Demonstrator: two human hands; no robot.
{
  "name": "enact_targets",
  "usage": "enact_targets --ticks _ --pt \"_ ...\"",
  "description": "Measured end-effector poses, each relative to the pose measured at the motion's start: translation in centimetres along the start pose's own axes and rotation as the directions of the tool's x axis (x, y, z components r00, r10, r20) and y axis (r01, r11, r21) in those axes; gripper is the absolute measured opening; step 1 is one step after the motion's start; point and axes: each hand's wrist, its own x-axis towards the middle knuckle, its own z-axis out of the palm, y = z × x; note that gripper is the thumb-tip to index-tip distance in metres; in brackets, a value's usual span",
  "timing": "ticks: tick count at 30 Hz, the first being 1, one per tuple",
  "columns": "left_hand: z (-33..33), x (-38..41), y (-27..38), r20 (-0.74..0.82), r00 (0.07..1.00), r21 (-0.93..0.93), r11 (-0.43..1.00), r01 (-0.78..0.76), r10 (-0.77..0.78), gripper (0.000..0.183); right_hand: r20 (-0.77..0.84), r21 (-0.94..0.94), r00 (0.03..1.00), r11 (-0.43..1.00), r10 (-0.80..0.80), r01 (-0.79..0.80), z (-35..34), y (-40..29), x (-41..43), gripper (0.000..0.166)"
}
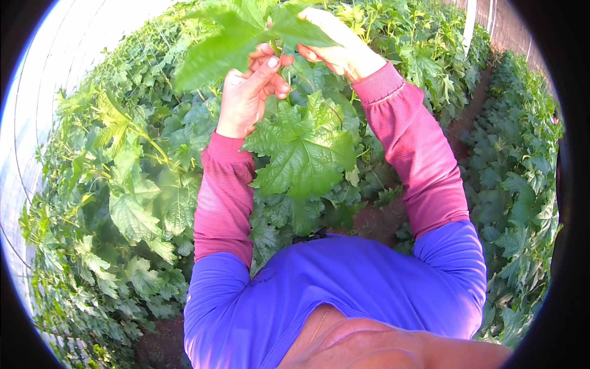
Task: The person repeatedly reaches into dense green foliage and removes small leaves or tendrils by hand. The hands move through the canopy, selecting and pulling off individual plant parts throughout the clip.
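Note:
My left hand (258, 83) is raised at the top centre, its thumb and fingers closed around the thin green stem (275, 46) of a climbing vine. A large lobed leaf (221, 50) at the shoot's top hangs over both hands, somewhat blurred. My right hand (343, 46) is just right of the stem, and its upper fingers are hidden behind that leaf. Whether it grips anything cannot be made out. Below the hands, a broad toothed leaf (304, 150) hangs in front of my chest.
Dense vine foliage (133, 217) surrounds me on the left and ahead. Another leafy row (516, 184) runs along the right, beside a strip of bare soil (470, 113). Pale translucent sheeting (60, 50) forms the left side, and a white post (469, 25) stands at upper right.

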Motion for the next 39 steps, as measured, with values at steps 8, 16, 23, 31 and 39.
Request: enact_targets --ticks 8,16,23,31,39 --pt "-0.4 0.1 -0.9 0.012 0.998 -0.206 0.977 -0.059 0.063 0.022 0.022 0.045 1.000 0.999 0.020 -0.021 0.7 2.3 1.1 0.022" --pt "-0.4 0.3 -1.0 0.033 0.999 -0.272 0.962 0.023 -0.015 0.019 0.153 0.243 0.988 0.969 0.008 -0.046 0.6 3.5 2.9 0.019" --pt "-1.2 1.0 0.6 0.049 0.999 -0.294 0.956 -0.007 0.022 0.022 0.415 0.493 0.908 0.854 -0.060 -0.169 -1.0 4.1 4.0 0.020" --pt "-1.3 1.6 1.3 -0.095 0.995 -0.144 0.988 -0.048 0.035 0.016 0.067 0.221 0.989 0.969 -0.131 0.114 0.7 2.8 1.2 0.022" --pt "-2.0 -1.4 -1.6 -0.152 0.969 0.004 0.980 0.199 -0.196 0.020 0.048 -0.357 0.944 0.877 -0.327 0.323 2.6 7.5 -3.2 0.014"
